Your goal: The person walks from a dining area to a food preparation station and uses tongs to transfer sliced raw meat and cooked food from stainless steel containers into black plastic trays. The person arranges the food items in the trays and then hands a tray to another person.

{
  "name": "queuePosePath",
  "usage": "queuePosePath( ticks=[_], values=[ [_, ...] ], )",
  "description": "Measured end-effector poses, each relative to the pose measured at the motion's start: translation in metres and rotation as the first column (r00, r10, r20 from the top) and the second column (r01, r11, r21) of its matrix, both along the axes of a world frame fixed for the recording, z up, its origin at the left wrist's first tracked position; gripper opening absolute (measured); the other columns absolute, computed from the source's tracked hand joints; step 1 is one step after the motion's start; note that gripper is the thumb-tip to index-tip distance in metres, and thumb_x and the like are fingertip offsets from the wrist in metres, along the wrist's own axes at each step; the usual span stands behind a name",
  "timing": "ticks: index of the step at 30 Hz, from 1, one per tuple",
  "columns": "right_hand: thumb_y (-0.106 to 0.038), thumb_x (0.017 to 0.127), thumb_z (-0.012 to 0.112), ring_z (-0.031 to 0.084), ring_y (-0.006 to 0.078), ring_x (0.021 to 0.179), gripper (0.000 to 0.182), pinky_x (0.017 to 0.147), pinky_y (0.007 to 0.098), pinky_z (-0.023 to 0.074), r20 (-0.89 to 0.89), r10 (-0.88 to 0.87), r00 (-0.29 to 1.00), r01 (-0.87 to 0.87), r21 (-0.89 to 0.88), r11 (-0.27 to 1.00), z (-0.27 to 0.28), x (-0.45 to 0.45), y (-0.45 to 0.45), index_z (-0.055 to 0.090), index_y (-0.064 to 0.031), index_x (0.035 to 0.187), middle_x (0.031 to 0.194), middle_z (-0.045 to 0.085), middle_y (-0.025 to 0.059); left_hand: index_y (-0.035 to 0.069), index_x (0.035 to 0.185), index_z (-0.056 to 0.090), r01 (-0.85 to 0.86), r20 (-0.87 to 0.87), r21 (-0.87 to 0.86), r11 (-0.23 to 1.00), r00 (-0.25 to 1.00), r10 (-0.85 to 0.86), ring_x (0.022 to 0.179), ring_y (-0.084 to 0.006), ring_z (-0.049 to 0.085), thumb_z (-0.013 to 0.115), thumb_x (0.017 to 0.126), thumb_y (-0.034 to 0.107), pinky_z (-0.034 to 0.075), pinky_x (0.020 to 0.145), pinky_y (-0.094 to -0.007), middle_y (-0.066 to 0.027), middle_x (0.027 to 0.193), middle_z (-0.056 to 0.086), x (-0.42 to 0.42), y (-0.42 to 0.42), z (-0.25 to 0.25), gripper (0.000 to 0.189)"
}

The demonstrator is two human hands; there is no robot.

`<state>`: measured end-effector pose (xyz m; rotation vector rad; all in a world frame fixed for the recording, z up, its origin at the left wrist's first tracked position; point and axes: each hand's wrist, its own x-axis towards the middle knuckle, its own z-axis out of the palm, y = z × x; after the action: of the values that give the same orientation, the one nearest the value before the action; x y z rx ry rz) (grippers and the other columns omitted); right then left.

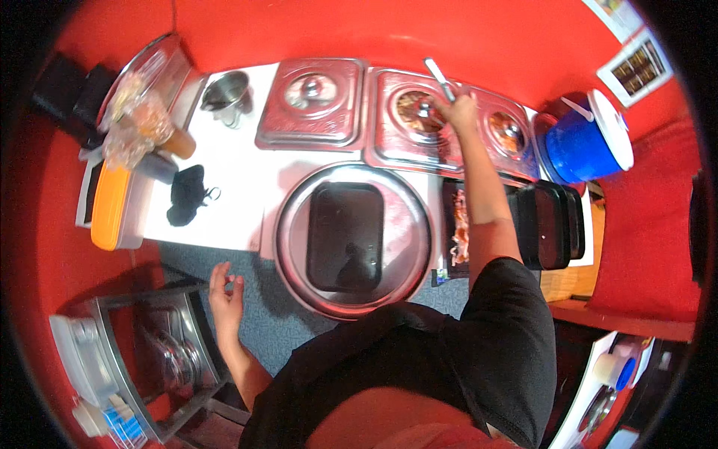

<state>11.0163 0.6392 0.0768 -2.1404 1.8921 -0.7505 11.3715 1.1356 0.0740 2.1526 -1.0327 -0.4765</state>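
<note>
My right hand point(463, 112) reaches over the far side of the table and grips a slim utensil with a pale handle point(437, 77); the blur hides what kind it is. Its fingers are beside the knob of the middle metal lid point(387, 151), which has a see-through centre with food visible below. Another such lid point(269, 132) is to its left, and a third point(524, 160) to its right, partly behind my forearm. Low on the left, my left hand point(226, 300) hangs off the table with fingers apart, holding nothing. Before me a black rectangular tray point(345, 238) lies in a large round metal tray point(291, 236).
Right of the round tray, a black container holds reddish food strips point(460, 224), near stacked black containers point(541, 224). Behind them leans a blue bucket point(580, 143) with a white lid. Leftward are a steel jug point(227, 92), black cloth point(187, 196), plastic bags point(140, 120) and an orange-lidded box point(112, 202).
</note>
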Motion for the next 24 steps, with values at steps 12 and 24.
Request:
queuePosePath(
  ticks=[12, 24],
  values=[
    [-0.042, 0.064, 0.073, 0.064, 0.0323, 0.077, 0.04, 0.069, 0.0427, 0.0495, 0.016, 0.111, 0.994, -0.112, 0.13, 0.985, 0.034, 0.018, 0.017, 0.068, -0.0096, 0.088, 0.078, 0.065, 0.0181, 0.005, 0.121, 0.051, 0.133, 0.072, -0.075, 0.988, 0.989, -0.128, 0.096, -0.0174, 0.056, 0.06, 0.083, 0.011, 0.047, 0.074, -0.0268, -0.013, 0.133, 0.042, -0.089, -0.069, 0.05, 0.039],
    [-0.046, 0.066, 0.073, 0.065, 0.0321, 0.078, 0.046, 0.071, 0.044, 0.0489, -0.216, -0.142, 0.966, 0.149, 0.015, 0.989, 0.019, -0.174, -0.069, 0.067, -0.0032, 0.083, 0.078, 0.065, 0.0191, 0.004, 0.119, 0.054, 0.075, 0.226, -0.049, 0.996, 0.972, -0.062, 0.092, -0.0196, 0.057, 0.06, 0.084, 0.016, 0.05, 0.064, -0.027, -0.0172, 0.129, 0.045, -0.097, -0.05, 0.034, 0.038]
  ],
)
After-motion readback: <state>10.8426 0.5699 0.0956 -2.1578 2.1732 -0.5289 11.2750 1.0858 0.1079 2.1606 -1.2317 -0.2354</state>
